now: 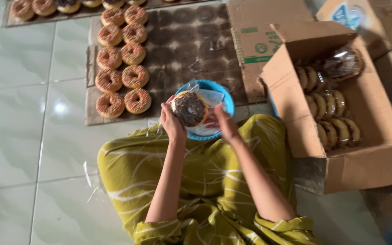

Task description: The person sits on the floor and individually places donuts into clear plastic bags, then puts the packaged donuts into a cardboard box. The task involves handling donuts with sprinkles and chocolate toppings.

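I hold a doughnut topped with dark chocolate sprinkles (189, 109) in a clear plastic wrapper, above a blue bowl (227, 100). My left hand (172, 122) grips its left side, and my right hand (223, 123) holds the wrapper's right side. Both hands hover over my lap, which is covered in green patterned cloth (205, 181). Several doughnuts with coloured sprinkles (122, 59) lie in two rows on a flat cardboard sheet (196, 45) on the floor ahead.
An open cardboard box (364, 163) at my right holds several wrapped doughnuts (330, 113) standing on edge. More cardboard boxes (377, 18) sit behind it. Another sheet with doughnuts (46, 9) lies at the top left. Pale floor tiles (19, 113) spread to the left.
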